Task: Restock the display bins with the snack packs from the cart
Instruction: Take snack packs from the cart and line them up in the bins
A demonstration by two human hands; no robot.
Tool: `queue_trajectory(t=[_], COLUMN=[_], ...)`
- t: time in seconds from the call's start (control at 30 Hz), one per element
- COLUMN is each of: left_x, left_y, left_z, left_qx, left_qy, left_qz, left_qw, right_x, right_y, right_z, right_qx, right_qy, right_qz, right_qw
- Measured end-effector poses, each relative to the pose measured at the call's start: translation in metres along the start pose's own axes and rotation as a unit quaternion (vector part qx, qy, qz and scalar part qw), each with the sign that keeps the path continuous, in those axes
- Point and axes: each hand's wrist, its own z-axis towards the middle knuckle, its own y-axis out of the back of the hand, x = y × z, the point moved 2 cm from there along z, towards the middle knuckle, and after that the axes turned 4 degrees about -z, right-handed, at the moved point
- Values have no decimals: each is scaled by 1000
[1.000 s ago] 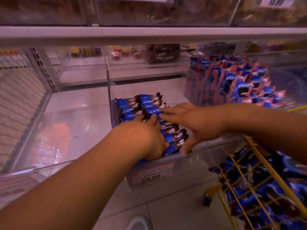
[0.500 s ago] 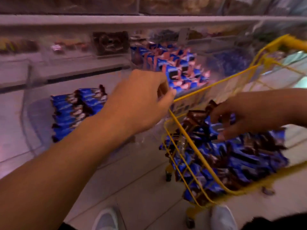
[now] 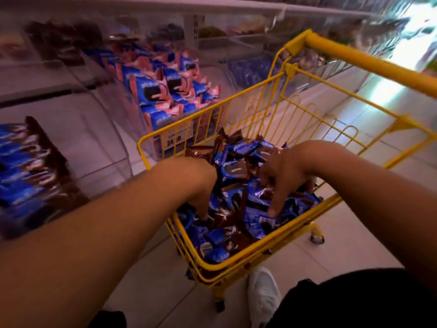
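Observation:
A small yellow wire cart stands on the tiled floor, heaped with blue and brown snack packs. Both my hands are down inside it. My left hand points its fingers straight down into the pile near the cart's left side, with the tips buried among the packs. My right hand spreads its fingers over the packs on the right and touches them without closing on any. At the far left, a clear display bin holds rows of the same blue and brown packs.
A neighbouring clear bin of pink and blue packs with a price label sits right behind the cart's far corner. The cart's handle rises at upper right. My white shoe stands beside the cart's near wheel. Shelving runs along the top.
Both hands left the display bin and swung right to the cart. The right hand arrived first; the left hand has now followed it down into the packs. My view turned right and downward.

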Motion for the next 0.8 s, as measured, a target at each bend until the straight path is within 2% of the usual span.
queue_trajectory(t=[0.07,0.1,0.2,0.33,0.4,0.47,0.53,0.57,0.6,0.67,0.7,0.73,0.8], left_x=[-6,-6,3,1,5,17,30,35,39,46,49,52,56], left_y=[-11,-16,-22,-12,-1,7,10,12,13,12,11,9,5], left_z=[10,13,13,2,-9,-21,-31,-36,-42,-54,-59,-63,-69], left_qx=[110,126,68,71,33,-15,-66,-94,-112,-94,-81,-72,-66], left_qy=[14,13,15,-13,-45,-67,-80,-85,-87,-85,-82,-76,-64], left_qz=[46,69,81,55,-1,-90,-230,-336,-464,-700,-767,-808,-848], left_qw=[993,990,994,996,998,994,968,933,874,703,631,580,522], right_x=[12,17,28,31,28,22,13,7,1,-8,-11,-13,-11], right_y=[-6,-8,-9,-12,-8,0,8,10,12,14,14,15,16], right_z=[5,7,14,16,11,2,-10,-15,-20,-29,-33,-36,-42], right_qx=[25,18,-22,-14,-32,-86,-146,-167,-181,-194,-185,-167,-127], right_qy=[15,23,61,106,144,183,217,235,254,291,309,325,342], right_qz=[-1,-25,-27,-38,-21,1,53,99,154,279,356,435,551], right_qw=[1000,999,997,994,989,979,964,953,938,894,862,823,751])
